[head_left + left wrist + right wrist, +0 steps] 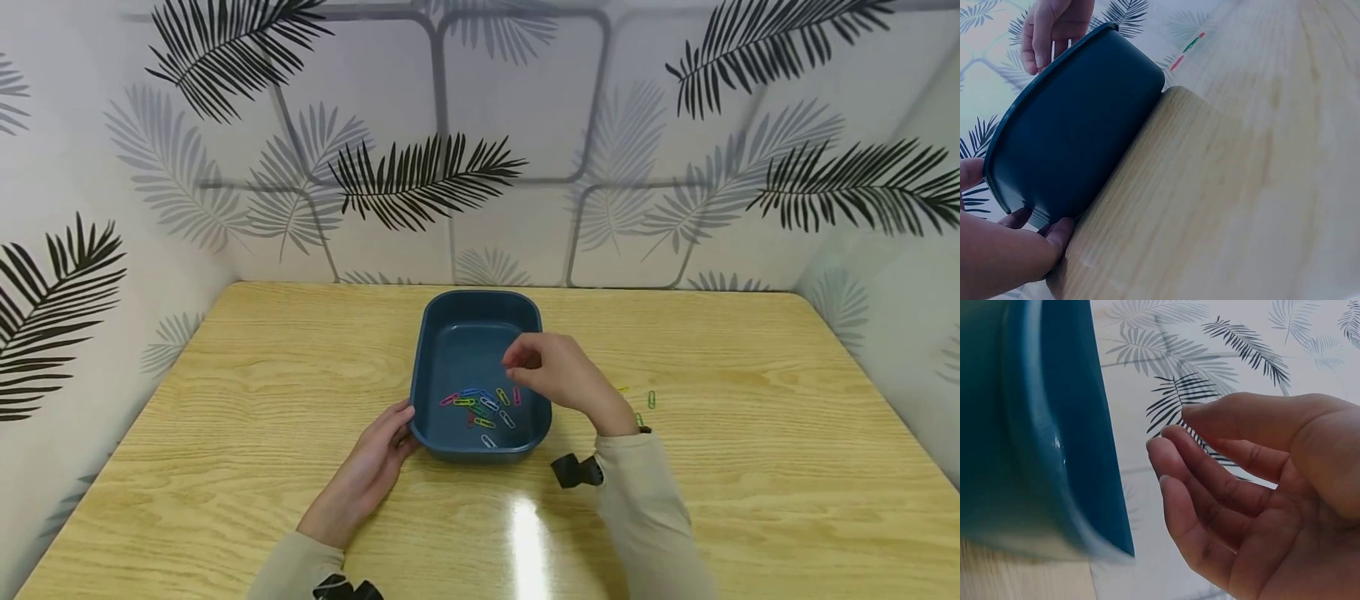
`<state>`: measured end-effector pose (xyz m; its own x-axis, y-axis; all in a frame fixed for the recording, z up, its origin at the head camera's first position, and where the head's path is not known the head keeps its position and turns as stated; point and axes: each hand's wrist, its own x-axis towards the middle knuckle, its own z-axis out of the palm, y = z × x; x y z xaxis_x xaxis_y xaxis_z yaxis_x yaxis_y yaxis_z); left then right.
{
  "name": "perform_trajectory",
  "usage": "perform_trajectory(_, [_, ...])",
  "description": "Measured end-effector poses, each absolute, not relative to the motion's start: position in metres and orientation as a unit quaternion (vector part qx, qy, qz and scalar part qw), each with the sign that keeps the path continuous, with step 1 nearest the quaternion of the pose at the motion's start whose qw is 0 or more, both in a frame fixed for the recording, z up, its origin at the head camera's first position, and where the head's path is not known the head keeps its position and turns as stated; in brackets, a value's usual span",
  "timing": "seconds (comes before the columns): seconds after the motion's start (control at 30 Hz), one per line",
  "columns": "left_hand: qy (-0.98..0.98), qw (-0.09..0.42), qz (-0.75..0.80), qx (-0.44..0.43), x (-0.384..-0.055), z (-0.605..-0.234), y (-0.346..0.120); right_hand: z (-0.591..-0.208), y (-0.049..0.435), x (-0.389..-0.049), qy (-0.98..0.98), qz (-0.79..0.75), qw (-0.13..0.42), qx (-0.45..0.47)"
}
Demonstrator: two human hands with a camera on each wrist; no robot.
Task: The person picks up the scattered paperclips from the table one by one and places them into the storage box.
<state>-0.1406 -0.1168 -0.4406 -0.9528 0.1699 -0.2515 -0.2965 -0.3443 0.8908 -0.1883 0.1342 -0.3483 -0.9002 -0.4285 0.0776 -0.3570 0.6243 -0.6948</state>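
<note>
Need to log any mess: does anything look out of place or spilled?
Yes: a few loose paper clips lie on the table, right of the tray. They look stray because the other clips in view are inside it. Otherwise, nothing obvious stands out.

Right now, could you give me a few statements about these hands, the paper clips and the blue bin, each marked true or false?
1. The left hand grips the blue bin. True.
2. The paper clips inside it lie toward its near end. True.
3. Every paper clip is in the bin. False: green paper clips lie on the wooden table.
4. The right hand lies flat on the table. False: it is raised at the bin's right side.
</note>
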Motion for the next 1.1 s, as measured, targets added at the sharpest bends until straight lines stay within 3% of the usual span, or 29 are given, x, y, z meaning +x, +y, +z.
perform_trajectory(0.37, [0.557,0.145,0.816,-0.054,-0.141,-0.439,-0.115,-0.363,0.186,-0.189,0.912,-0.389,0.014,-0.131])
perform_trajectory(0.83, [0.552,0.139,0.820,-0.059,-0.140,-0.439,-0.115,-0.383,0.265,-0.191,0.943,-0.319,0.056,-0.077])
perform_trajectory(1.1, [0.553,0.139,0.819,-0.065,-0.140,-0.441,-0.115,-0.392,0.283,-0.193,0.958,-0.265,0.084,-0.067])
